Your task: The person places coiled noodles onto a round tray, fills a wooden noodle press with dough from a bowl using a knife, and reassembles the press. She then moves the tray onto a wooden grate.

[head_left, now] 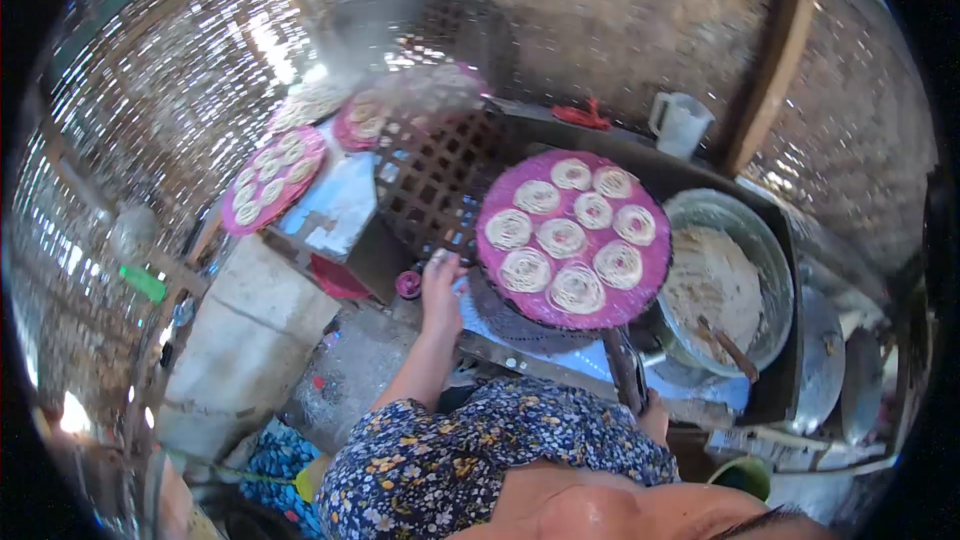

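A round pink tray (625, 215) carries several pale coils of noodle-like dough strands. Just off its left edge is my left hand (440, 285), its fingers loosely bent and apart, with no object visible in it. Low at my right side, my right hand (655, 418) is closed at the lower end of a dark bar-shaped tool (624, 370), partly hidden behind my clothing. The tool's upper end meets the tray's lower edge. To the right, a large metal basin (785, 290) holds pale dough (705, 275), with a wooden-handled utensil (735, 352) resting in it.
More pink trays with dough coils, including one tray (312, 170), stand at the back left. A brown lattice panel (435, 180) leans behind my left hand. Along the back are a red item (582, 115) and a plastic jug (683, 125). Metal lids (822, 360) lean at the right.
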Demonstrator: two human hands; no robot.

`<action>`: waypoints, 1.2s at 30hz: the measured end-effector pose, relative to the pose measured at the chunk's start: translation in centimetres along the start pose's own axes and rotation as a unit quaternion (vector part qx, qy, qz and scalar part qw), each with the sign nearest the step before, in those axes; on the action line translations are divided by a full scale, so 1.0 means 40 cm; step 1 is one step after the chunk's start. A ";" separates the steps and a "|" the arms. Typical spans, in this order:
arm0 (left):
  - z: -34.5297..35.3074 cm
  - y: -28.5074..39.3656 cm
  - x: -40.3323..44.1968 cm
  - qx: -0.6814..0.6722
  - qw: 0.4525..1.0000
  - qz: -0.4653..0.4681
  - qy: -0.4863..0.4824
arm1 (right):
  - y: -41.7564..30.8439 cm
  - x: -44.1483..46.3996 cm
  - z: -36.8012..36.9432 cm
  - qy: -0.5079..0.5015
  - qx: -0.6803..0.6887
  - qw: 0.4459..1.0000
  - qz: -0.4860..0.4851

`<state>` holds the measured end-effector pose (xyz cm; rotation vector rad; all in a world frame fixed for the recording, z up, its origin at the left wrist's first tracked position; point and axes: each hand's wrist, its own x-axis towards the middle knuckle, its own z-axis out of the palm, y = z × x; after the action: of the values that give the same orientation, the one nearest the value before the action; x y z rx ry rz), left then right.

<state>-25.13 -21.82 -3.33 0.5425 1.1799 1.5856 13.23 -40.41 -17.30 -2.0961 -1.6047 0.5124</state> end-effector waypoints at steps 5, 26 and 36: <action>0.037 0.037 -0.055 0.004 0.992 0.129 -0.008 | -0.058 -0.040 -0.091 -0.059 0.020 0.994 0.092; 0.783 0.116 -0.288 -0.223 0.639 -0.353 -0.646 | -0.171 -0.058 -0.391 -0.050 0.559 0.827 -0.032; 1.001 0.027 -0.224 -0.242 0.743 -0.244 -0.574 | -0.068 0.211 -0.598 0.206 0.131 0.957 0.155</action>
<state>9.99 -13.30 16.09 0.6288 -0.0787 0.7364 26.20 -34.64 3.90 -2.0852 -0.9288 0.3346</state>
